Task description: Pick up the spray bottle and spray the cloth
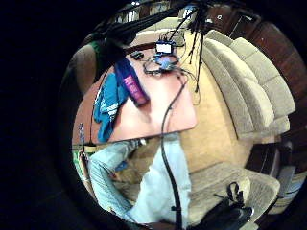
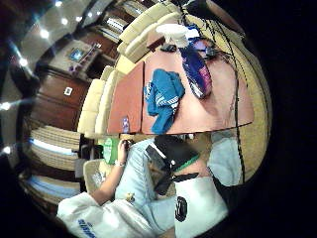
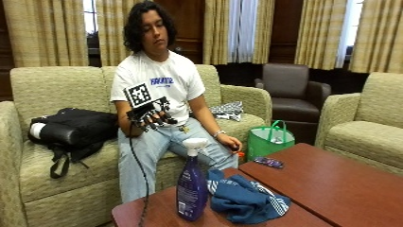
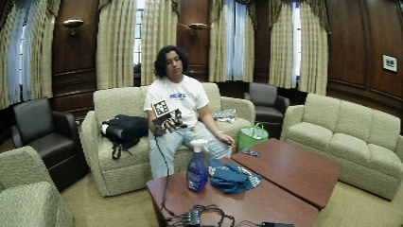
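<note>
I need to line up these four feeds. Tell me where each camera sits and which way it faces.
Little finger palm view: raised gloved hand, looking down on table, spray bottle, cloth; jeans show.
Thumb palm view: same height; torso, bare hand show.
Outside view: across the table, facing the person; right hand at chest.
Wide outside view: farther back.
All share bottle and cloth.

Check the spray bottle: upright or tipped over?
Upright. The spray bottle stands on its base on the table, white trigger head on top, beside the blue cloth. The gloved right hand is raised, away from it.
</note>
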